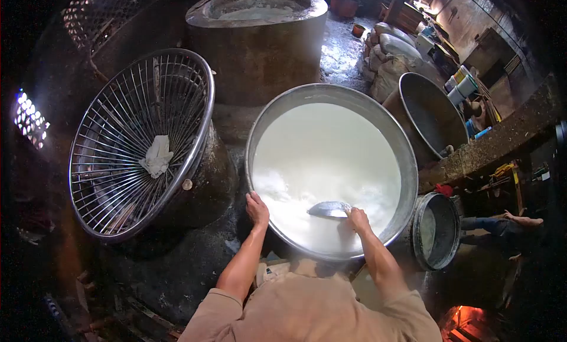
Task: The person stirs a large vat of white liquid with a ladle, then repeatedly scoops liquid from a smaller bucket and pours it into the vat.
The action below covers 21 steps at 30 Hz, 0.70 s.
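Note:
A wide round metal vat point(407, 215) filled with milky white liquid point(328, 141) stands right in front of me. My left hand point(257, 208) grips its near left rim, fingers wrapped over the edge. Held by its right end in my right hand point(358, 220) is a shallow metal scoop point(329, 209), low over the liquid near the front of the vat. White froth or steam shows on the liquid to the left of the scoop.
Left of the vat is a large metal-barred basket point(204, 135) with a white cloth point(157, 156) inside. Behind stands a round tub point(254, 32). Another big pot point(434, 115) and a bucket point(455, 230) are at right. Fire point(466, 318) glows lower right, near another person's arm point(522, 219).

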Tool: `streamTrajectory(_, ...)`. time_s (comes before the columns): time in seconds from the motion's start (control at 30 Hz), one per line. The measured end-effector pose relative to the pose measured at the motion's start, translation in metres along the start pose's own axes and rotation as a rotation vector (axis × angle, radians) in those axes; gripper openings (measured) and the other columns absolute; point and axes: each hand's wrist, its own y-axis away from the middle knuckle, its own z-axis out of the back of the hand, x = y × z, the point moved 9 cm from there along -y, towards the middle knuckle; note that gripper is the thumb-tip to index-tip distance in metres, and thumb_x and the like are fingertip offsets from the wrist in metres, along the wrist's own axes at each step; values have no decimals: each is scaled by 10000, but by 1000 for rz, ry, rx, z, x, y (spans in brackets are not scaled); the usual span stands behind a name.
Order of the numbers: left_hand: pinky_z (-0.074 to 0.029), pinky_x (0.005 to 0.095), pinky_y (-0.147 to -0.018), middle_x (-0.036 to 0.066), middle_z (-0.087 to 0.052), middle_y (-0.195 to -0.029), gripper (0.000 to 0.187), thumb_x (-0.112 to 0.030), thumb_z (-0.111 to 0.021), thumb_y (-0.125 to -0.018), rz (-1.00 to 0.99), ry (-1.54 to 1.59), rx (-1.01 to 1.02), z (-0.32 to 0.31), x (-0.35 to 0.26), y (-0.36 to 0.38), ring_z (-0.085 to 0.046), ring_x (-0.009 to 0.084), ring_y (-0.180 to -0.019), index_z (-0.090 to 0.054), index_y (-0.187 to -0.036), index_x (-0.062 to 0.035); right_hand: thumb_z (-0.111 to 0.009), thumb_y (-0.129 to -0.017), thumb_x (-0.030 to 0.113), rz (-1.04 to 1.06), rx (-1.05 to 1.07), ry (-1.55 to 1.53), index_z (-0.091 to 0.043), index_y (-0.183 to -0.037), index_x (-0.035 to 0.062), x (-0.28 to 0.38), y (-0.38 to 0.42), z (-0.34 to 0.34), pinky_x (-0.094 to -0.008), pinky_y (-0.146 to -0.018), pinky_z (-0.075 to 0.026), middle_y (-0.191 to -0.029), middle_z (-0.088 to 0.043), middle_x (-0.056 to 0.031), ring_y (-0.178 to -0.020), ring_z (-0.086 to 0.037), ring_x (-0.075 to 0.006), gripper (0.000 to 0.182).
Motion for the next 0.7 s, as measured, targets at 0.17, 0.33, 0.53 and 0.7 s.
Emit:
streamTrajectory(0.17, -397, 496, -734, 283, -561, -915, 378, -339, -340, -928, 18, -15, 81, 1, -5, -1, -519, 451, -881, -480, -988, 7, -548, -721, 150, 18, 1, 105, -583, -849, -29, -35, 35, 27, -426, -632, -506, -742, -614, -231, -672, -623, -344, 223)
streamTrajectory(0.33, -386, 508, -710, 284, -563, -878, 367, -327, -329, -932, -33, -83, 18, 2, -2, -3, -523, 452, -852, -484, -956, 5, -540, -712, 138, -4, 78, 24, -587, -859, -18, -58, 76, 91, -448, -696, -475, -831, -610, -244, -809, -598, -381, 219)
streamTrajectory(0.53, -388, 507, -704, 273, -572, -852, 371, -327, -335, -928, -66, -99, 7, 4, -3, -6, -527, 457, -830, -492, -923, 9, -579, -657, 73, 26, 20, -97, -571, -1047, 20, -92, 89, 167, -403, -760, -472, -923, -613, -218, -866, -600, -350, 393)
streamTrajectory(0.7, -383, 523, -714, 278, -569, -855, 372, -334, -339, -922, -49, -114, -23, 5, -1, -7, -522, 463, -844, -502, -909, 1, -584, -669, 115, 6, -123, -269, -568, -1031, 24, -91, 73, 244, -367, -740, -454, -885, -625, -206, -872, -605, -343, 373)
